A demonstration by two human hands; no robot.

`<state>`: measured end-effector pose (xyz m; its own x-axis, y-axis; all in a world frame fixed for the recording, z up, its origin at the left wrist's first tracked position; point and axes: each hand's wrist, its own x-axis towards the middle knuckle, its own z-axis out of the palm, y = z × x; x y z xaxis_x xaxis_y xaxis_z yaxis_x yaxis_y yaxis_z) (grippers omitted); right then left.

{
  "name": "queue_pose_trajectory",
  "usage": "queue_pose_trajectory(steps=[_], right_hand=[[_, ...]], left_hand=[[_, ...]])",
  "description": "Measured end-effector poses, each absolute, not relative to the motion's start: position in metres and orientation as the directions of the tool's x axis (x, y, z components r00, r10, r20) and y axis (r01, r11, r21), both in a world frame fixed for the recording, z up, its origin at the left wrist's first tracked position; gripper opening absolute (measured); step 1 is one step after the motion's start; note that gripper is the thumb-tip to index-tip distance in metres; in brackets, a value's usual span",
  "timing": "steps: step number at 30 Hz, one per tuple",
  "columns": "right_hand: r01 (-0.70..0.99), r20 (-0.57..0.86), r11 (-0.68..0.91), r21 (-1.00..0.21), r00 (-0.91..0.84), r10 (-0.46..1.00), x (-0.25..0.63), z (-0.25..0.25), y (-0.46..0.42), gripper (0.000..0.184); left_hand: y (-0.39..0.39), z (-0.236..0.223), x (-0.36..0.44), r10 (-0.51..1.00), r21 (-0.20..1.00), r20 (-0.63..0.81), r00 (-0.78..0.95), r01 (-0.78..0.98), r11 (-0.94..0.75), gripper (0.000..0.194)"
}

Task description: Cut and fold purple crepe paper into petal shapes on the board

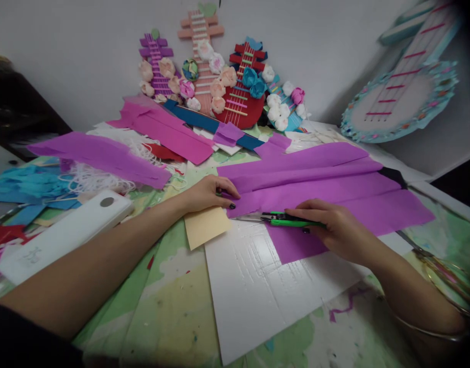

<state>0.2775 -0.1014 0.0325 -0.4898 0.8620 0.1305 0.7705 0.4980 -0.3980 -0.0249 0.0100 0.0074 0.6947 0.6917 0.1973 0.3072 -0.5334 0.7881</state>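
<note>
A large folded sheet of purple paper point(327, 189) lies over a white board point(254, 286) scored with cut lines. My left hand point(208, 194) presses its fingertips on the sheet's left end, thumb and fingers bent downward. Wrapped in my right hand point(330, 225) is a green and black utility knife point(286, 220). Its blade points left along the paper's near edge, close to my left fingertips. Below my left hand sits a pale yellow square of paper point(206, 227), overlapping the board's corner. A purple flap hangs toward me under the knife.
Decorated paper lutes point(238, 105) lean on the back wall, and a larger pale blue one point(396, 102) stands right. Pink paper point(169, 128), purple paper point(100, 156) and white yarn point(100, 179) lie left, near a white device point(66, 235). Scissors point(438, 266) rest at right.
</note>
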Motion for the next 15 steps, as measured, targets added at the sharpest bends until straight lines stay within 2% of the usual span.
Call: queue_pose_trajectory(steps=[15], right_hand=[[0.766, 0.145, 0.509, -0.393, -0.495, 0.857, 0.2767, 0.0319, -0.1018, 0.06]], left_hand=[[0.0098, 0.008, -0.0248, 0.699, 0.784, 0.2, 0.687, 0.316, -0.535, 0.02]])
